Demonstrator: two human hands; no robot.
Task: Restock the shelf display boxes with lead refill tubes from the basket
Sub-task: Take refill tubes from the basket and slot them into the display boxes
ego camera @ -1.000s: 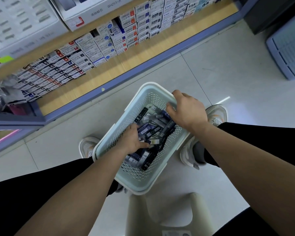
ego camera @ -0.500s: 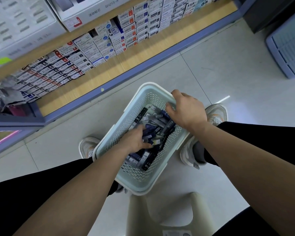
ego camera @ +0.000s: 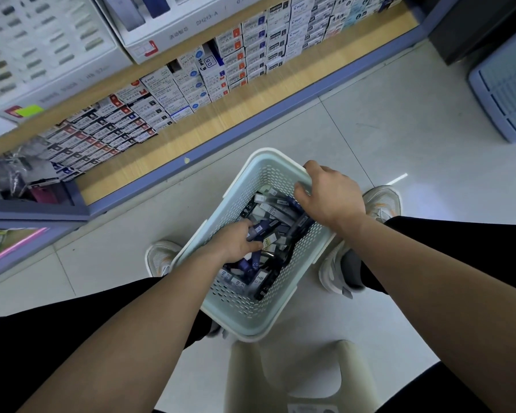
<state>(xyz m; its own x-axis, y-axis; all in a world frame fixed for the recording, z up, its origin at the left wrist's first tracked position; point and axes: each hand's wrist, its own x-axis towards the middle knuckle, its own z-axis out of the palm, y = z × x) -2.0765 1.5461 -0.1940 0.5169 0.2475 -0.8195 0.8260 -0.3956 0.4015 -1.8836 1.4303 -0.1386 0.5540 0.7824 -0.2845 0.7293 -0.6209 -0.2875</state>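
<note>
The left hand's (ego camera: 236, 242) fingers curl round dark blue and grey lead refill tubes (ego camera: 273, 211), fingertips buried, number gripped unclear. The right hand (ego camera: 332, 198) clamps the rim of the pale mint perforated plastic basket (ego camera: 245, 308) holding them. The white shelf display boxes (ego camera: 173, 93) beyond are partly cut off.

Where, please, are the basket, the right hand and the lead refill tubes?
basket (ego camera: 239, 308): head view, near perforated wall.
right hand (ego camera: 331, 198): head view, back of the hand.
lead refill tubes (ego camera: 261, 280): head view, dark HB-labelled tube.
</note>
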